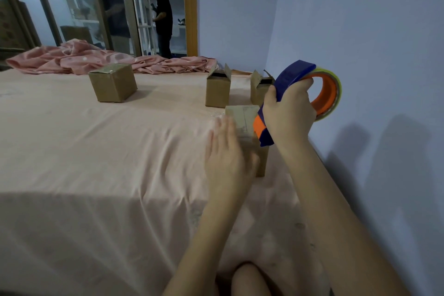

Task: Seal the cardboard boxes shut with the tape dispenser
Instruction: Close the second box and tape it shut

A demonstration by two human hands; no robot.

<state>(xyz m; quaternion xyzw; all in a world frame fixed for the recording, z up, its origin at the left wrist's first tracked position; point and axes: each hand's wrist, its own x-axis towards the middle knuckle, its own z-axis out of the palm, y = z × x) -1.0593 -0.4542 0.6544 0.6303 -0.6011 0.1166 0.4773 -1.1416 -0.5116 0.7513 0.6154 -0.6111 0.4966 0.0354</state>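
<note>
Cardboard box (242, 115) — taped, flaps closed

Blue-orange tape dispenser (298, 101) raised over nearest cardboard box (247, 125), flaps closed.

Tape dispenser (300, 94) in right hand (289, 113), left hand (228, 154) against nearest box (247, 122).

tape dispenser (292, 86): blue and orange, roll clear yellowish | cardboard boxes (112, 86): plain brown | bed sheet (96, 151): pale pink | crumpled blanket (79, 59): pink, faint pale spots | wall (360, 31): lilac-blue
</note>
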